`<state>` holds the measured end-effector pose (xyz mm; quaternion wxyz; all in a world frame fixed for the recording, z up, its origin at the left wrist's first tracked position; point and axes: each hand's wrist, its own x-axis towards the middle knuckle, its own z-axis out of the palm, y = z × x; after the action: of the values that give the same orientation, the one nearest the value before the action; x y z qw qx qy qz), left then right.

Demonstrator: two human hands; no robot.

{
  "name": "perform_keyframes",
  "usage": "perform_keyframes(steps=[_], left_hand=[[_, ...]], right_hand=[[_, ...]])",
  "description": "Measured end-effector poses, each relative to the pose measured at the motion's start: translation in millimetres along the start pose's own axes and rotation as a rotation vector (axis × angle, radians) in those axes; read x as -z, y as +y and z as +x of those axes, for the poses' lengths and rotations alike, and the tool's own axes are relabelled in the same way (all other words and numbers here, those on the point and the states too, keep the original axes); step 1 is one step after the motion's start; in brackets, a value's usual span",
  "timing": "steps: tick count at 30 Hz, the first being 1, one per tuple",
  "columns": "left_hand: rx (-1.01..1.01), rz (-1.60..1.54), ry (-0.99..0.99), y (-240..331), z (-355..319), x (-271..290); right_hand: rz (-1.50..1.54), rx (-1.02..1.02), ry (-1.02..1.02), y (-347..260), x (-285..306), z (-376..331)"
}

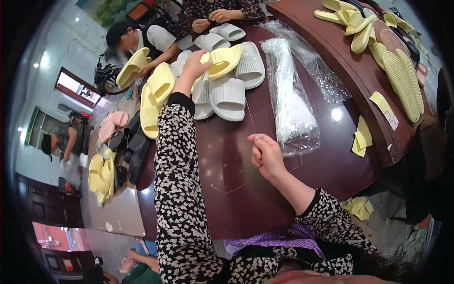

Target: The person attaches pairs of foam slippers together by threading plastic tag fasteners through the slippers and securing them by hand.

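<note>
My left hand (195, 67) stretches over the dark red table (236, 199), its fingers closed at the edge of a yellow slipper (224, 62). That slipper rests on top of several grey slippers (227, 98), and part of my grip is hidden. Closer to me, my right hand (267, 157) is raised over the table with thumb and forefinger pinched on a thin clear strand (251, 116), which runs up toward the grey slippers. More yellow slippers (150, 106) lie to the left of my left forearm.
Right of the slippers lies a clear bag of white strands (294, 102). Yellow slippers (402, 83) are heaped on the raised ledge at right, above yellow paper pieces (362, 136). Black slippers (138, 154) and pink ones (112, 124) sit left. A co-worker (153, 42) holds a yellow slipper; another's hands (213, 19) are opposite.
</note>
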<state>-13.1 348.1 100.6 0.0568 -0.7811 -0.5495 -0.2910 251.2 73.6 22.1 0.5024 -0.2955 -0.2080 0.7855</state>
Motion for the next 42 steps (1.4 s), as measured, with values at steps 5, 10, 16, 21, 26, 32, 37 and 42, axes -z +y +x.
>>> perform_keyframes(steps=[5,10,16,21,26,32,37,42], left_hand=[[0.291,-0.505,-0.333,26,18,-18],[0.453,-0.677,-0.518,27,29,-5],[0.420,-0.621,-0.521,-26,49,-3],[0.325,-0.386,-0.442,-93,38,-13],[0.159,-0.080,-0.418,-107,28,-46],[0.167,0.127,-0.345,-98,24,-52],[0.139,0.130,-0.092,-66,10,-62],[0.171,0.258,0.008,-44,8,-47]], right_hand=[[0.015,-0.041,0.024,-1,10,5],[0.035,-0.095,0.012,-5,7,0],[0.044,-0.129,0.018,-5,7,1],[0.052,-0.159,-0.014,-3,1,-1],[0.009,-0.155,0.019,-2,8,1],[0.011,-0.162,-0.001,-3,7,3],[0.002,-0.153,-0.008,-5,9,6],[-0.006,-0.161,-0.027,-3,8,5]])
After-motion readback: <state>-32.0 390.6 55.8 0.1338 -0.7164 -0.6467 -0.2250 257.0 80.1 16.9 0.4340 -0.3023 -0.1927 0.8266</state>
